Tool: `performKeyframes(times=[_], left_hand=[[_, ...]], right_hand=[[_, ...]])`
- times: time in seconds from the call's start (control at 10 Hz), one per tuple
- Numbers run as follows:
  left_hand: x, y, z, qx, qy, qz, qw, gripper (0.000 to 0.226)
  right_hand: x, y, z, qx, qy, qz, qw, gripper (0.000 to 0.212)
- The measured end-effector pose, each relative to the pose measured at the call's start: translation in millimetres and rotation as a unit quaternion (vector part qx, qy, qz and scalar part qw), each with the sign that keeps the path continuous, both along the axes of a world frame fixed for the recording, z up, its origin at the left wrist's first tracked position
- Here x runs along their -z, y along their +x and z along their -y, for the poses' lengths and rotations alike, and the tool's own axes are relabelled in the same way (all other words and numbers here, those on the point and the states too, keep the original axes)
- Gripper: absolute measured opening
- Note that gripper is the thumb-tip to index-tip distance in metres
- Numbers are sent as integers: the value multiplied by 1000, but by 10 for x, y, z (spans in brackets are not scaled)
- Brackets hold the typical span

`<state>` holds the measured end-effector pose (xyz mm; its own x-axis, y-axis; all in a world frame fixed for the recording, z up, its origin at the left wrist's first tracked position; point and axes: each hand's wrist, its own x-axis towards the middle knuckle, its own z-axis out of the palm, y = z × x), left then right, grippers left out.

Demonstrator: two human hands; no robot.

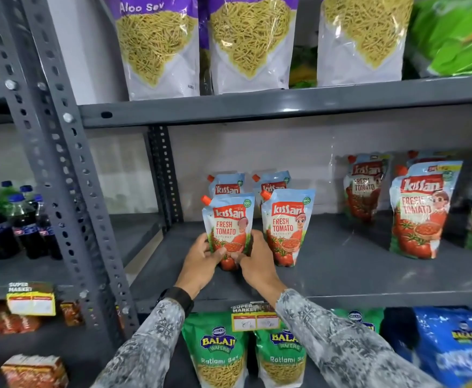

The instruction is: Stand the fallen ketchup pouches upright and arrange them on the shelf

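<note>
While both hands close around its lower half, a Kissan Fresh Tomato ketchup pouch [228, 223] stands upright near the front left of the grey metal shelf [341, 275], level with a second front pouch [286, 226] just to its right and ahead of two rear pouches [227, 184] partly hidden behind them. The left hand [204, 260] cups the pouch's left edge, its thumb laid across the printed tomatoes low on the front, while the right hand [253, 257] mirrors it on the right edge, fingers curled round the side and out of sight behind the film. Both hands are partly closed on the pouch rather than clenched; whether its base rests fully on the shelf cannot be told, since the hands cover it. A soft, flexible stand-up pack of this kind would likely feel fairly heavy low down and slack toward the top, with glossy film that could slip or buckle under a hard squeeze; the filled lower sides, where the hands now sit, look the sound place to hold, not the orange spout cap [206, 199] at the upper left corner. Larger ketchup pouches [416, 211] stand well apart at the right of the same shelf, beneath a row of Aloo Sev packets [251, 43].
</note>
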<state>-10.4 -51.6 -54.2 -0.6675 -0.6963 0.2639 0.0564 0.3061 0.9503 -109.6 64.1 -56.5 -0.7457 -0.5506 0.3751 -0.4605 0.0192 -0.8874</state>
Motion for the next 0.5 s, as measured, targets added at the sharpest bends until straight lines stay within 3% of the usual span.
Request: performKeyframes(times=[0.3, 0.5], left_hand=[[24, 9, -4, -16, -31, 5, 999, 40], [32, 95, -80, -37, -74, 6, 997, 46]], right_hand=[[-13, 20, 28, 7, 10, -6, 1000, 46], [2, 99, -93, 1, -8, 13, 1000, 57]])
